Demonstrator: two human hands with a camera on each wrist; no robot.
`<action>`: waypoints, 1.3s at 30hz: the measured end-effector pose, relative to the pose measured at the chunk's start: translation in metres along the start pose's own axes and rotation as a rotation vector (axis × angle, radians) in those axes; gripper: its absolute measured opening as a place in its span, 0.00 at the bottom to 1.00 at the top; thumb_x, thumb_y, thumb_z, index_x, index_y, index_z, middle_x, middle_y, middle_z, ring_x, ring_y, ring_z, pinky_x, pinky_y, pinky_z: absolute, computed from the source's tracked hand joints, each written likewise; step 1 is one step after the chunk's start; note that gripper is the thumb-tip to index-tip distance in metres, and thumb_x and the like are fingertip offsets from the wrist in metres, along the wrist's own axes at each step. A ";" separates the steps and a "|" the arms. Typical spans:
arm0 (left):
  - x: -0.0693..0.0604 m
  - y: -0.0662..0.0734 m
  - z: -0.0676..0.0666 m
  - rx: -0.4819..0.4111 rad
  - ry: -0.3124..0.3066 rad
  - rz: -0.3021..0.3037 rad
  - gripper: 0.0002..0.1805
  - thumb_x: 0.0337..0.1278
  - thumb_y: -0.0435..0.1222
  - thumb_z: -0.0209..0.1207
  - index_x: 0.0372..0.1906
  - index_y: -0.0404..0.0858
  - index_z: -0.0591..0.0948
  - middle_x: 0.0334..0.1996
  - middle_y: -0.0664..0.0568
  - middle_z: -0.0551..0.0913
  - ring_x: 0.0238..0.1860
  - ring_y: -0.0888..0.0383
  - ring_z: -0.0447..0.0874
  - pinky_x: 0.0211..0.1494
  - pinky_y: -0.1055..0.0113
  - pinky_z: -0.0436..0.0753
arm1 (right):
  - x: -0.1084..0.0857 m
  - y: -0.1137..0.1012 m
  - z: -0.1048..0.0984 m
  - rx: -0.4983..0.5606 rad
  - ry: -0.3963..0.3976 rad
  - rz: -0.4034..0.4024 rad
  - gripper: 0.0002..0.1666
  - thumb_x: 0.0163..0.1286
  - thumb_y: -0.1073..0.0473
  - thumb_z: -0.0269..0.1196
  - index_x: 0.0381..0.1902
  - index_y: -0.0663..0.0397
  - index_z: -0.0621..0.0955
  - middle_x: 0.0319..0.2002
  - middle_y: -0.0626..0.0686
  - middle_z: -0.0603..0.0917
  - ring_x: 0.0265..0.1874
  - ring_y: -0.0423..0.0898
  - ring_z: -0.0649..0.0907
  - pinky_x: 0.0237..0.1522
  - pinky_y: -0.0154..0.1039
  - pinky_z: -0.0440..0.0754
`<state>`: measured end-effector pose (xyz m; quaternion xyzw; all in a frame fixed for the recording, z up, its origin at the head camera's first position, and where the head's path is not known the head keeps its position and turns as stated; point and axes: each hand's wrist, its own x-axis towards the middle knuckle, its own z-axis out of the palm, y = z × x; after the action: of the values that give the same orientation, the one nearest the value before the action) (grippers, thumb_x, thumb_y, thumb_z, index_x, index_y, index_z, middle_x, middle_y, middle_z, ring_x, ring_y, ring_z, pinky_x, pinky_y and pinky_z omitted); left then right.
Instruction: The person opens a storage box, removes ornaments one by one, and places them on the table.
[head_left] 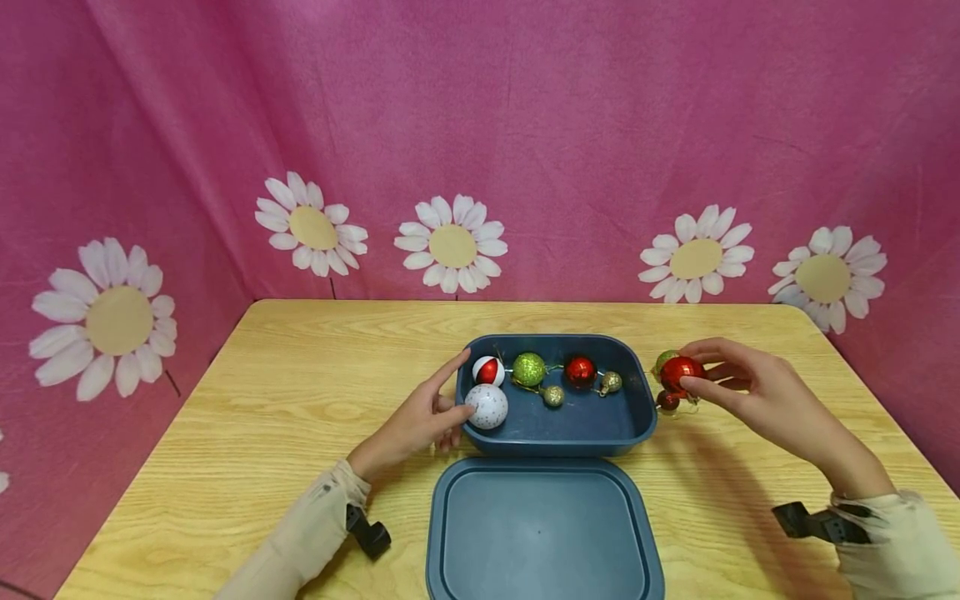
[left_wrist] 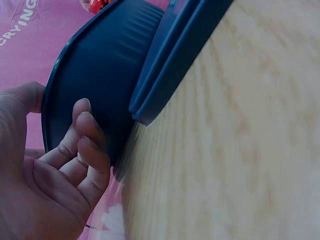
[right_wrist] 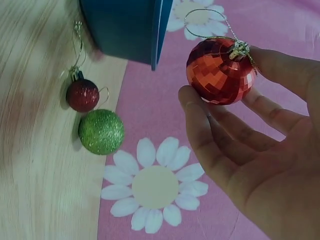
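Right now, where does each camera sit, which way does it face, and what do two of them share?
Head: worn on the head, facing forward and down at the box and lid; left hand, right hand and both sleeves show.
Left wrist: on that wrist, facing along the hand toward the box's outer wall; left palm and fingers show.
Right wrist: on that wrist, facing the held red bauble; right palm and fingers show.
Shared: head and right wrist both show this bauble in the right hand.

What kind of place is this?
Probably an indoor corner set up for recording: a pale wood-grain table, a pink fabric backdrop printed with white daisies behind it, and a small black camera on the person's left wrist.
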<state>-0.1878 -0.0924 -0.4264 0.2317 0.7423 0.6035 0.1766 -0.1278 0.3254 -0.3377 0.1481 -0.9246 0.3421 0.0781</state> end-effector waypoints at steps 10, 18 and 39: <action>0.002 -0.001 -0.002 0.003 0.000 -0.028 0.43 0.68 0.34 0.59 0.80 0.56 0.50 0.18 0.41 0.78 0.18 0.52 0.76 0.20 0.65 0.78 | 0.002 0.020 0.005 -0.014 -0.095 0.087 0.24 0.67 0.53 0.68 0.58 0.57 0.79 0.50 0.60 0.84 0.43 0.51 0.86 0.38 0.31 0.83; 0.001 0.001 -0.002 0.014 -0.003 -0.022 0.43 0.68 0.34 0.59 0.80 0.56 0.51 0.18 0.41 0.79 0.18 0.53 0.76 0.20 0.65 0.78 | 0.005 0.032 0.021 0.038 -0.242 0.084 0.19 0.67 0.56 0.68 0.53 0.59 0.80 0.45 0.57 0.86 0.34 0.44 0.86 0.34 0.36 0.84; 0.001 -0.001 -0.001 0.023 0.000 -0.028 0.43 0.69 0.35 0.58 0.80 0.56 0.50 0.19 0.39 0.79 0.18 0.51 0.76 0.20 0.65 0.79 | 0.008 0.047 0.032 -0.068 -0.217 0.088 0.22 0.66 0.58 0.69 0.53 0.63 0.79 0.46 0.62 0.85 0.37 0.48 0.84 0.37 0.37 0.83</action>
<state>-0.1894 -0.0923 -0.4274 0.2235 0.7522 0.5924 0.1825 -0.1522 0.3365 -0.3888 0.1409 -0.9444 0.2954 -0.0327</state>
